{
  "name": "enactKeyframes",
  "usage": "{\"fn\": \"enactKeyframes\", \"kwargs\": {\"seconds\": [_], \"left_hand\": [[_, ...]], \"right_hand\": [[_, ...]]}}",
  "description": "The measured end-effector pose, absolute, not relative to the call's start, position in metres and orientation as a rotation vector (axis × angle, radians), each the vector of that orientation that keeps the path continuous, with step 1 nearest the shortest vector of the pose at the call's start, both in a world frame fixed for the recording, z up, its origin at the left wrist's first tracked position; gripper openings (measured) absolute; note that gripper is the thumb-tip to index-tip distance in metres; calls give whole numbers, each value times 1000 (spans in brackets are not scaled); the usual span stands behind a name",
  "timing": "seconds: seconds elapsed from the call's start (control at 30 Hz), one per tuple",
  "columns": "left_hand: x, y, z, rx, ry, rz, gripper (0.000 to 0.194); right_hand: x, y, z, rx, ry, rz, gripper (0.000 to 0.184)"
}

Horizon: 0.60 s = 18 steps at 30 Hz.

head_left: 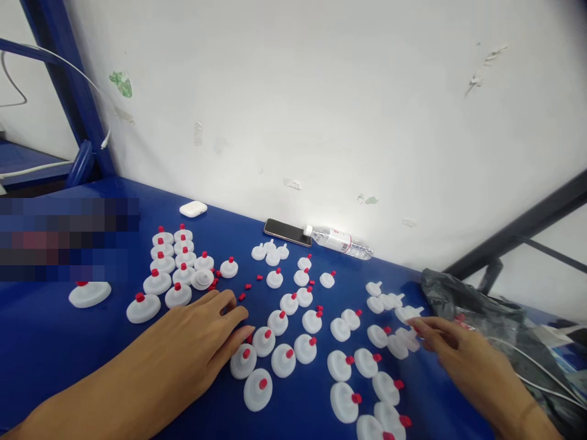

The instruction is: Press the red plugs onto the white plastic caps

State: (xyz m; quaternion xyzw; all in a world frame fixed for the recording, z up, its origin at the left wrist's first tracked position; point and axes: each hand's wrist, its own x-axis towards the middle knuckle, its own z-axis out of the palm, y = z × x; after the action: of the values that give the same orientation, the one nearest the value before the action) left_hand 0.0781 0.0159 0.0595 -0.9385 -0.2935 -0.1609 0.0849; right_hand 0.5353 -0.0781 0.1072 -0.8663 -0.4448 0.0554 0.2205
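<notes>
My left hand (213,333) rests on the blue table, fingers loosely bent, thumb and index tips a little apart. By its thumb tip lies a small red cap (250,338). Past its knuckles are more loose red caps (242,297). On the right, the thumb and index finger of my right hand (463,351) pinch a red cap (416,329), mostly hidden by the fingers. This hand is over white nozzle lids, one of them blurred (406,340). Many round white lids with red caps (283,360) stand around both hands. Several uncapped lids (272,255) lie farther back.
Against the white wall are a phone (287,231), a clear water bottle (342,241) and a white earbud case (193,209). A dark plastic bag (486,305) and a white cable lie at the right. A blue metal frame (87,79) rises at the left.
</notes>
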Motion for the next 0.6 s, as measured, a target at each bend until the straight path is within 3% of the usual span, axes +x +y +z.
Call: {"fn": "enactKeyframes", "kwargs": {"seconds": [0.1,0.23,0.4,0.6], "left_hand": [[78,15,64,-2764,-855,-478,45],[78,15,66,-2786,-914,-542,51],[74,14,61,-2696,-812,-542,64],[73,13,63,-2707,-859,-515,70]], "right_hand": [[530,-78,108,-2370,-1208,54,38],[530,-78,109,-2350,-1284,180,31],[529,-80,104,-2349,-1178,-54,35],[539,-78,111,-2419,-1265,188,35]]}}
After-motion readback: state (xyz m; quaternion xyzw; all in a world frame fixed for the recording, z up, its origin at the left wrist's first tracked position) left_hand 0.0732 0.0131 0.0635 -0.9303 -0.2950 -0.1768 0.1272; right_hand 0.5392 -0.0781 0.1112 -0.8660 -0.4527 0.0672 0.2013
